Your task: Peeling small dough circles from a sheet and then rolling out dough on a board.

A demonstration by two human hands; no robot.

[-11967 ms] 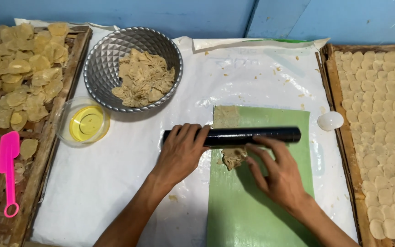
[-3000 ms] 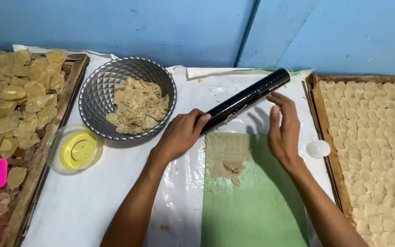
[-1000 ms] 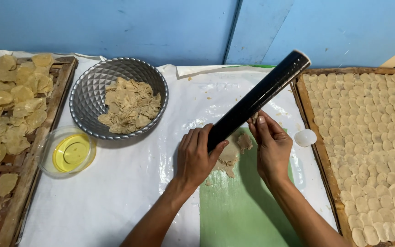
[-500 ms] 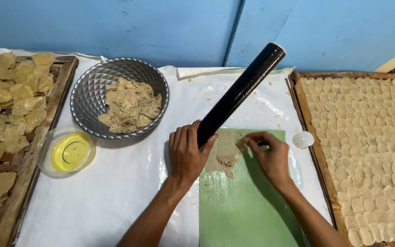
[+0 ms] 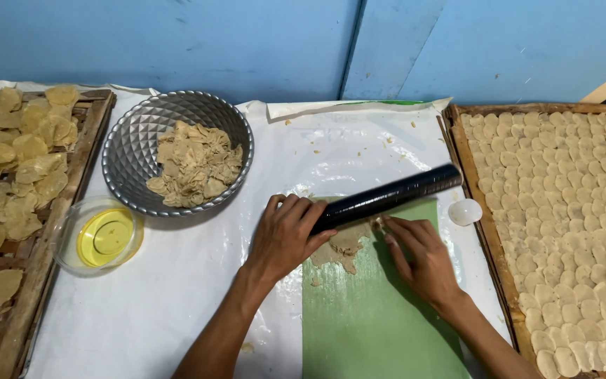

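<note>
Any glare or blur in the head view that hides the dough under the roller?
Head view: sharp overall; soft glare streaks on the black rolling pin and the white plastic sheet; the dough reads clearly between left hand and right hand; only faint shadows fall under both hands.

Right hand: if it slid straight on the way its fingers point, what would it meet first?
The right hand points up-left; its fingertips are already beside the black rolling pin, probably met first, then the flattened dough.

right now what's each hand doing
Left hand: closed over the black rolling pin.
Right hand: open, flat on the green mat, holding nothing.
</note>
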